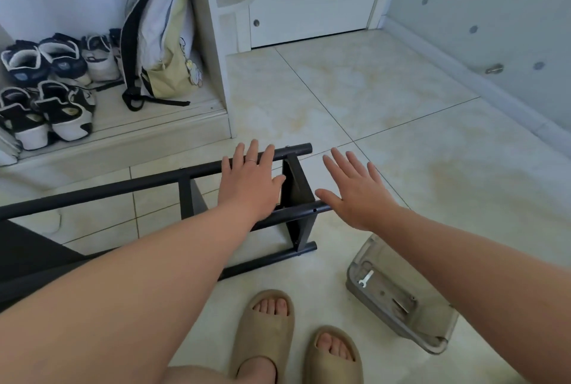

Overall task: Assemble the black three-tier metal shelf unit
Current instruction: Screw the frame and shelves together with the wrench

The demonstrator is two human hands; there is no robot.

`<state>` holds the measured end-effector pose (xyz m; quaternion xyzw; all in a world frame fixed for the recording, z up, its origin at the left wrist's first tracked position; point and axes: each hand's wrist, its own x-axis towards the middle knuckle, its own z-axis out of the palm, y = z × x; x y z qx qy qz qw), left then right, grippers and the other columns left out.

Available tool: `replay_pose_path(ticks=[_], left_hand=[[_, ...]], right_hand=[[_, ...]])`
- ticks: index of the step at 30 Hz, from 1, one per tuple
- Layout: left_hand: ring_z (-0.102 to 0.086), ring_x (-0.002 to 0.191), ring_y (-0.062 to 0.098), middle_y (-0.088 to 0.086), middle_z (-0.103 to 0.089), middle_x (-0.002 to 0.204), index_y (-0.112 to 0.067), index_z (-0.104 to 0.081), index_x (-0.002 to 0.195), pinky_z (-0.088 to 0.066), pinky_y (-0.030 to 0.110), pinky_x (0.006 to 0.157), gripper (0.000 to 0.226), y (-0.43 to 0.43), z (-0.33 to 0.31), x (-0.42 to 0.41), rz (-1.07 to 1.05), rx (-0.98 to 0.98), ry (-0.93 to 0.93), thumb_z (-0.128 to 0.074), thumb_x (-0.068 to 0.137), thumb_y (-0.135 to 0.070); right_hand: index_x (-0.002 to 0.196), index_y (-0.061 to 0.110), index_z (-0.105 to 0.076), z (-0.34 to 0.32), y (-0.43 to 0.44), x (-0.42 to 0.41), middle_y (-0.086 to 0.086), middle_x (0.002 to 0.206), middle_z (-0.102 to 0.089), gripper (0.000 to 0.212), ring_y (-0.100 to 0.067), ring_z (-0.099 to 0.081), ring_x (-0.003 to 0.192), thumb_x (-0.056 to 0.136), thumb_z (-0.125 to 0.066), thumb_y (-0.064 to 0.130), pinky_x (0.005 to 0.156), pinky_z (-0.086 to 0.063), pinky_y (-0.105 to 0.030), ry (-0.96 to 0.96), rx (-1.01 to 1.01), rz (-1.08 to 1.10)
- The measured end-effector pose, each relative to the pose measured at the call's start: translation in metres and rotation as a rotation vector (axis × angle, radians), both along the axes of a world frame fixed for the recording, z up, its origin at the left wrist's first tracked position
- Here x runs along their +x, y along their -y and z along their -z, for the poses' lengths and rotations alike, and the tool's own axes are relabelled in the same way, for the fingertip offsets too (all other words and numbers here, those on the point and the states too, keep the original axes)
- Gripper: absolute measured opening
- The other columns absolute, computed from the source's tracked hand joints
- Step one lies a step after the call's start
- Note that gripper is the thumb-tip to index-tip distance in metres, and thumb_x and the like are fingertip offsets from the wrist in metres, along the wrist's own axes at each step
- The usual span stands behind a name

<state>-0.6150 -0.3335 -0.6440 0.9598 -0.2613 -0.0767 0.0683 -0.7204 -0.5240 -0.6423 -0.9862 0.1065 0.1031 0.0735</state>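
Both the left hand (250, 181) and right hand (355, 190) are splayed flat, gripping nothing, so the side-lying shelf frame (123, 189) at centre-left may skid on the tiles (386, 90).

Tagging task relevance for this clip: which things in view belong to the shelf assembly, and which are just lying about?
Job: black shelf frame, clear parts tray, small wrench, left hand, right hand.
Lying about: sneakers, backpack.

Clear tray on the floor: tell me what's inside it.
Inside the clear tray lie a small silver wrench and a few small metal parts. The right forearm covers its far edge, so anything there is hidden.
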Motion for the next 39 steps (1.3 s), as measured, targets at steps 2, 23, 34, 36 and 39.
replay_pose_path(ticks=[2,23,34,36,39], left_hand=[[0.003,0.153,0.031,0.006,-0.002,0.168,-0.026,-0.011,0.158,-0.009,0.051,0.122,0.062,0.017,-0.005,-0.015,0.130,-0.038,0.042,-0.030,0.104,-0.049],[-0.055,0.116,0.034,0.015,-0.049,0.136,-0.015,-0.021,0.150,-0.046,0.043,0.091,0.047,0.141,0.143,-0.129,0.214,0.058,-0.639,-0.037,0.107,-0.028],[-0.056,0.079,0.024,-0.002,-0.057,0.084,-0.021,-0.047,0.105,-0.043,0.038,0.070,0.022,0.134,0.186,-0.124,0.225,-0.025,-0.608,-0.027,0.107,-0.032],[-0.055,0.078,0.022,-0.003,-0.056,0.082,-0.021,-0.047,0.104,-0.042,0.037,0.068,0.023,0.135,0.187,-0.126,0.212,-0.037,-0.610,-0.027,0.107,-0.032],[-0.055,0.080,0.023,-0.005,-0.054,0.081,-0.021,-0.047,0.104,-0.043,0.037,0.070,0.022,0.135,0.184,-0.126,0.216,-0.034,-0.627,-0.028,0.107,-0.032]], right_hand=[[0.162,0.029,0.006,-0.005,0.015,-0.031,0.010,0.168,0.016,0.074,-0.017,0.013,0.155,0.102,-0.022,0.062,0.126,0.002,-0.047,-0.019,-0.019,0.041],[0.130,0.016,-0.061,0.172,0.133,-0.152,-0.009,0.121,-0.066,0.043,-0.031,-0.066,0.109,0.089,-0.059,0.002,0.082,-0.057,-0.037,-0.736,-0.045,0.163],[0.123,0.012,-0.053,0.227,0.125,-0.172,-0.009,0.122,-0.059,0.023,-0.032,-0.062,0.108,0.100,-0.049,0.016,0.074,-0.045,-0.038,-0.627,-0.041,0.125],[0.122,0.011,-0.053,0.233,0.124,-0.172,-0.010,0.121,-0.061,0.022,-0.033,-0.063,0.108,0.101,-0.047,0.011,0.075,-0.046,-0.038,-0.646,-0.038,0.121],[0.122,0.010,-0.055,0.232,0.126,-0.169,-0.011,0.122,-0.061,0.023,-0.033,-0.063,0.110,0.102,-0.044,0.008,0.079,-0.048,-0.039,-0.677,-0.025,0.124]])
